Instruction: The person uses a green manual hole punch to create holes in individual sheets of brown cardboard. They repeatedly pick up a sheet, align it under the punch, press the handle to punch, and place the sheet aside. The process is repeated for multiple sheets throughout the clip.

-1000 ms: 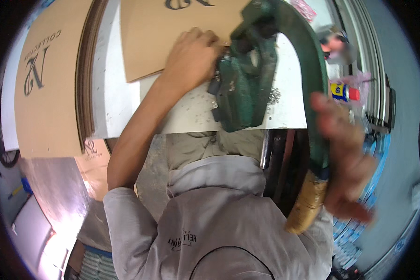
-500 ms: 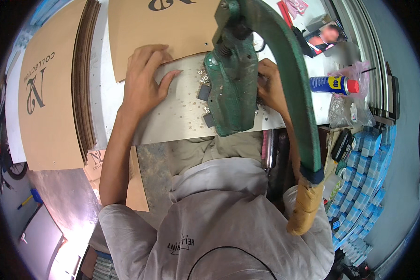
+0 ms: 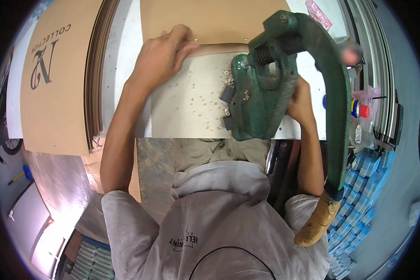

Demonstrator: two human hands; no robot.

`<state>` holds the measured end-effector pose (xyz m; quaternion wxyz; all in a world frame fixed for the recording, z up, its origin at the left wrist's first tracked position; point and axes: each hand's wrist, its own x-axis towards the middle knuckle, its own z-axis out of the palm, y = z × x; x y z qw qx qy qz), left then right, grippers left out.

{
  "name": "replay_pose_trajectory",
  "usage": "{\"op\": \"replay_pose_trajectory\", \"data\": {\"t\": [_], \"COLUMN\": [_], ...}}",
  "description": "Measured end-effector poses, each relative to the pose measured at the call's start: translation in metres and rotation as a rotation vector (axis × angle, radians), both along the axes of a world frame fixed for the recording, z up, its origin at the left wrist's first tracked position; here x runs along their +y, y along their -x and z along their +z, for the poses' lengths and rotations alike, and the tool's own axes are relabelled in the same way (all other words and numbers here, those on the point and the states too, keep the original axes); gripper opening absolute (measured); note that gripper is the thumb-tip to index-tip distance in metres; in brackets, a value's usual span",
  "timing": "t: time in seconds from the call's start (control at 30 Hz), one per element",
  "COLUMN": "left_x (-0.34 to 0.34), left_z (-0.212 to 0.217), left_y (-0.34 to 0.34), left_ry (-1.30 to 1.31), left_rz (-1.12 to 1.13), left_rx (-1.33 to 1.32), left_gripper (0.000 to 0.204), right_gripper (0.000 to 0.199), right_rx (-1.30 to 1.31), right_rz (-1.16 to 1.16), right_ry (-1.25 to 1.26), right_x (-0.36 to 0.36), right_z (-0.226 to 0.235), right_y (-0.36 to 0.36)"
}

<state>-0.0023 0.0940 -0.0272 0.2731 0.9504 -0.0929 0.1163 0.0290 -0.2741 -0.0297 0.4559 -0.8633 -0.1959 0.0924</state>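
A brown paper bag point(image 3: 210, 21) lies flat behind the hand press, its near edge toward me. Two small holes or eyelets show along that edge, and a second layer of paper peeks out below it. My left hand point(image 3: 161, 58) is at the bag's near left edge, thumb and curled fingers closed around the paper, the fingertips slightly blurred. Beside it to the right stands a green lever press point(image 3: 266, 102), its curved arm ending in a tape-wrapped handle point(image 3: 318, 224). My right hand point(image 3: 302, 102) is on the press's far right side; the press body hides its fingers.
Small metal rings point(image 3: 200, 100) are scattered over the pale metal plate point(image 3: 172, 121) left of the press. A tall stack of brown bags point(image 3: 56, 107) is at the left. A blue spray can with a red cap point(image 3: 363, 110) is at the right, partly behind the lever.
The view has shifted, so the press appears farther right. My left hand's fingers have curled in at the bag's edge, where a second layer now shows. My right hand stays beside the press.
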Motion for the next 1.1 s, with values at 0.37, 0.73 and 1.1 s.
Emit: {"op": "replay_pose_trajectory", "data": {"t": [0.37, 0.73, 1.1], "left_x": [-0.022, -0.044, -0.1], "left_z": [-0.023, -0.009, 0.014], "left_y": [0.002, 0.001, 0.017], "left_ry": [-0.07, -0.089, 0.209], "left_rz": [-0.04, -0.02, -0.006], "left_rx": [-0.114, -0.242, -0.138], "left_gripper": [0.03, 0.03, 0.024], "right_gripper": [0.032, 0.022, 0.014], "right_rx": [-0.11, -0.052, 0.438], "right_rz": [0.051, -0.202, -0.417], "right_ry": [-0.052, -0.071, -0.447], "right_x": [0.031, 0.052, 0.054], "right_z": [-0.032, 0.021, 0.007], "right_y": [-0.017, -0.003, -0.001]}}
